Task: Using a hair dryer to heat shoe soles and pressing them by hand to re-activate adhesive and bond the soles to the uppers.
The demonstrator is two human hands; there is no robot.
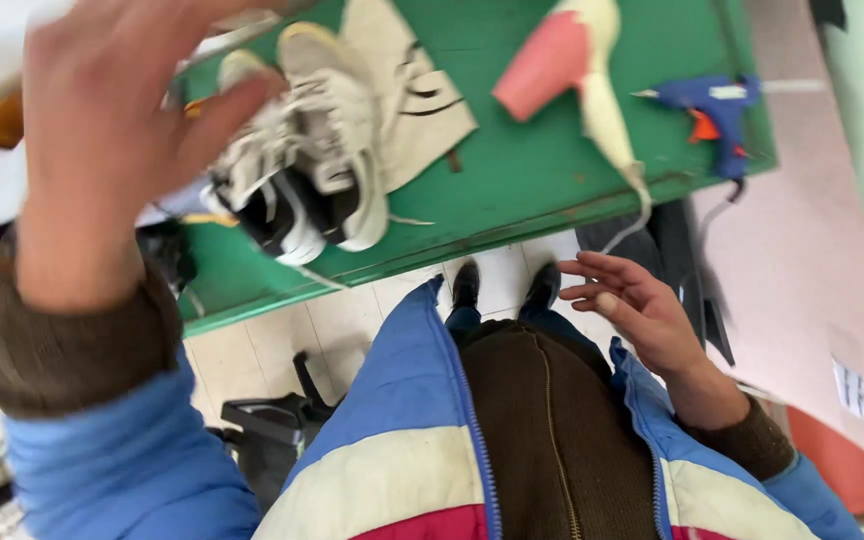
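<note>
Green and scuffed at its edge, the worktop [512, 190] slants across the upper half of the view, with pale floor tiles [262, 350] showing beneath it. At nine to eleven o'clock the left hand [102, 130] is raised close to the camera, blurred, fingers spread apart and holding nothing; it blocks the upper-left part of the worktop and covers part of the sneakers. Those two white sneakers [302, 160] lie side by side at about eleven o'clock, soles and laces tangled, black trim at their near ends. Just right of them, touching, sits one beige piece of cut material [412, 100] with dark marks, its upper edge cut off by the frame. At one o'clock lies one hair dryer [577, 60] with a pink barrel and cream handle, its cord trailing over the worktop's edge. At two o'clock, one blue glue gun [717, 105] with an orange trigger rests near the worktop's right end. Beyond it a pink board [812, 280] leans. At three to four o'clock the right hand [637, 305] hovers below the worktop's edge, fingers loosely curled and apart, empty. Two dark shoes [502, 285] show on the floor, above a blue, cream and red jacket [402, 450]. A dark object at seven o'clock is hard to make out.
</note>
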